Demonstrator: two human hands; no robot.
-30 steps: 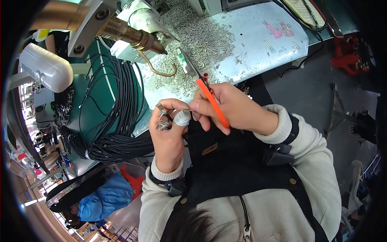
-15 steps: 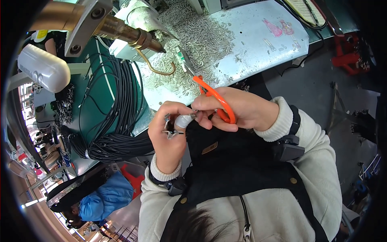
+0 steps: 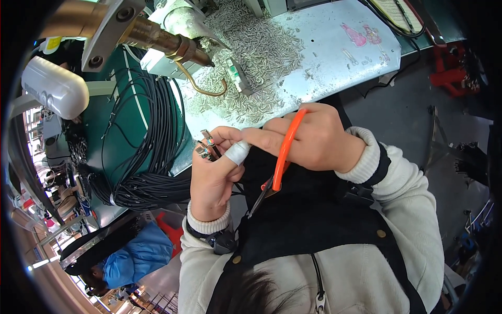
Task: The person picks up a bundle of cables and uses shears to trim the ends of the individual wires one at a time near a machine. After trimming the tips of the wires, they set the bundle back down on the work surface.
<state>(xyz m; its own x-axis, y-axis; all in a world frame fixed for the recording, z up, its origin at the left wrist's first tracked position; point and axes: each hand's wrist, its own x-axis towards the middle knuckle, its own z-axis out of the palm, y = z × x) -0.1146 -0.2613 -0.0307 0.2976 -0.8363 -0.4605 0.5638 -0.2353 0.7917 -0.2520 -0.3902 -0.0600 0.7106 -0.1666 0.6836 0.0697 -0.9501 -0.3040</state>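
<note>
My left hand [image 3: 212, 180], its thumb wrapped in white tape [image 3: 238, 153], is closed around dark cable ends with small metal connectors [image 3: 204, 149] that stick out above the fingers. My right hand [image 3: 319, 138] holds a pair of scissors [image 3: 282, 157] by one orange handle loop, which hangs around its fingers. The scissor blades point down toward my black apron [image 3: 303, 220]. Right-hand fingertips meet the taped thumb; whether they pinch anything there is hidden.
Beyond my hands, a pale metal plate [image 3: 334, 68] bears a heap of small silvery pieces [image 3: 261, 47]. A brass-coloured machine nozzle [image 3: 193, 55] and bent tube overhang it. Coiled black cable [image 3: 151, 178] lies at left on a green tabletop. A person in blue [image 3: 138, 259] is at lower left.
The scissors have swung from pointing at the plate to pointing down at the apron. My right hand has turned over. The connectors in my left hand now stand higher, by the fingers.
</note>
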